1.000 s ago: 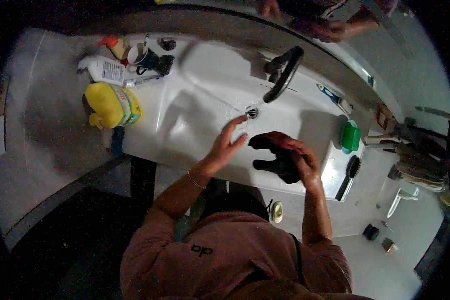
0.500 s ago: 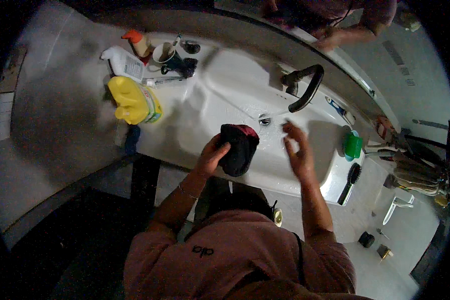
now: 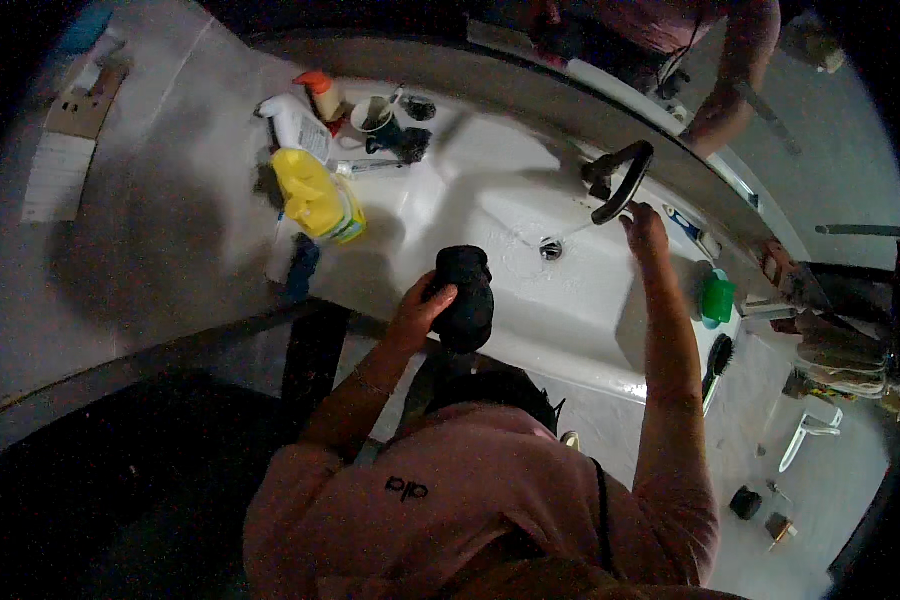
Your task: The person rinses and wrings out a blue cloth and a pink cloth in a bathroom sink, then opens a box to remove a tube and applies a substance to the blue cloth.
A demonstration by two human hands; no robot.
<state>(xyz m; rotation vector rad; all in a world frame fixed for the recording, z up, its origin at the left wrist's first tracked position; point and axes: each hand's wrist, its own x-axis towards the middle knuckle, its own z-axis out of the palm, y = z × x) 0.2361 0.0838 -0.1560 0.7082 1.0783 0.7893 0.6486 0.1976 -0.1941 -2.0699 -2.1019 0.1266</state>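
Observation:
My left hand [image 3: 422,318] is closed around a black, shoe-like item [image 3: 464,300], held upright over the near edge of the white sink [image 3: 530,310]. The thumb lies across its side. Beside the curved end of the dark tap [image 3: 630,180] is my right hand [image 3: 648,235], its fingers slightly apart and nothing seen in them. Whether those fingertips touch the tap I cannot tell. A thin stream runs from the spout toward the drain [image 3: 551,249], and the basin is wet around it.
On the left ledge stand a yellow jug [image 3: 315,195], a white bottle [image 3: 295,125], an orange-topped bottle [image 3: 320,95], a cup [image 3: 374,115] and a tube [image 3: 370,167]. At right are a green soap holder [image 3: 718,298] and a black hairbrush [image 3: 720,358]. A mirror [image 3: 770,130] backs the sink.
My right hand has gone from above the basin up to the tap. The item in my left hand has turned, so its red inside no longer shows. The view has shifted somewhat.

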